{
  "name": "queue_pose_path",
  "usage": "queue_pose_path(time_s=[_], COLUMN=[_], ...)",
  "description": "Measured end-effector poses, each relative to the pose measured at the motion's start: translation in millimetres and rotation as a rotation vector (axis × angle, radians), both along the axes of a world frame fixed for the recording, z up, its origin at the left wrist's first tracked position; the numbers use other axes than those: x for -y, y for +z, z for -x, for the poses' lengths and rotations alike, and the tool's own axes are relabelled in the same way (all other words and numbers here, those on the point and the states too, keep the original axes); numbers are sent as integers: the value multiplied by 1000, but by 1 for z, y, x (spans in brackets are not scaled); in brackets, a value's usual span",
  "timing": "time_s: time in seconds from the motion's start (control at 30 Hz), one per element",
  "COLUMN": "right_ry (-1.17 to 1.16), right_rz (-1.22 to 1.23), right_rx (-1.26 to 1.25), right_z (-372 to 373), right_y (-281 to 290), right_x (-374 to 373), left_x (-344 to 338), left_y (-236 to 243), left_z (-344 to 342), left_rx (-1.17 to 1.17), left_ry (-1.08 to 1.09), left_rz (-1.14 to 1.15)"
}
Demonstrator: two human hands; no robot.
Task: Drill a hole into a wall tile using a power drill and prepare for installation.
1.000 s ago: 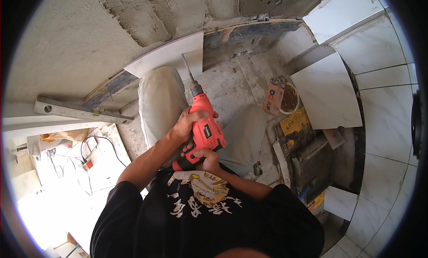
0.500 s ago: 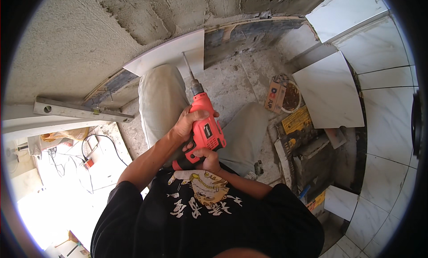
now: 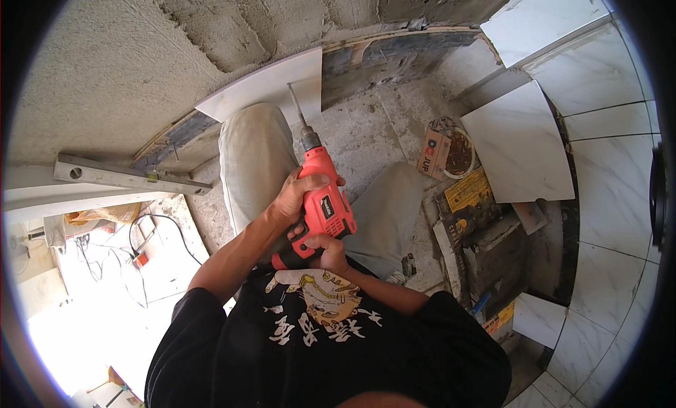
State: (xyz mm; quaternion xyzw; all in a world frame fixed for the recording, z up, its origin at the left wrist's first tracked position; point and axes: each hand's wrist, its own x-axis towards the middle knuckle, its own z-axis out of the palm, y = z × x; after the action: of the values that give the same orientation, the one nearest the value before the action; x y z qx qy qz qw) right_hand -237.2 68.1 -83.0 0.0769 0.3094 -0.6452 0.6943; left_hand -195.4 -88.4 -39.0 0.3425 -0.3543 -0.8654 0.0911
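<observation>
A red cordless-style drill (image 3: 320,196) points away from me, its long bit (image 3: 298,105) meeting a white tile (image 3: 246,84) that leans against the lower wall. My left hand (image 3: 299,193) is closed round the upper body of the drill, thumb across it. My right hand (image 3: 325,251) is closed on the drill's handle, low against my dark T-shirt. My left knee (image 3: 253,133) is up against the tile and partly covers it.
A long metal level (image 3: 105,174) lies at left beside a bright area with cables (image 3: 165,225). To the right are a bucket (image 3: 458,154) with cardboard, stained yellow-labelled items (image 3: 465,191), loose white tiles (image 3: 521,140) and a tiled surface (image 3: 609,196). Rough plastered wall (image 3: 246,20) runs ahead.
</observation>
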Motion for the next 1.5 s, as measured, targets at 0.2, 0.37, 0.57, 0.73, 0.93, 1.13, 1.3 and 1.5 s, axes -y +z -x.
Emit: queue_pose_path(time_s=[0.2, 0.37, 0.57, 0.73, 0.93, 1.13, 1.3, 1.5], right_ry=[-23, -76, -52, -40, -27, -45, -1, -23], right_rz=[38, 75, 33, 29, 8, 38, 66, 87], right_rx=[39, 75, 71, 30, 24, -35, 79, 168], right_z=[-1, -3, 1, 1, 2, 0, 4, 1], right_y=[-4, -2, 4, -4, -3, -8, -5, -3], right_x=[0, 3, 2, 0, -1, -1, 1, 5], left_x=[-1, -2, 0, -2, -2, -1, 1, 18], left_y=[-9, -20, -8, -14, -21, -12, -9, -19], left_z=[-2, -3, -2, 1, 0, 1, 0, 10], left_rx=[7, 55, 49, -21, -28, -13, -4, 22], left_ry=[-2, -4, -22, 49, 62, 39, -23, 87], left_rz=[35, 121, 92, 27, 25, 40, 25, -231])
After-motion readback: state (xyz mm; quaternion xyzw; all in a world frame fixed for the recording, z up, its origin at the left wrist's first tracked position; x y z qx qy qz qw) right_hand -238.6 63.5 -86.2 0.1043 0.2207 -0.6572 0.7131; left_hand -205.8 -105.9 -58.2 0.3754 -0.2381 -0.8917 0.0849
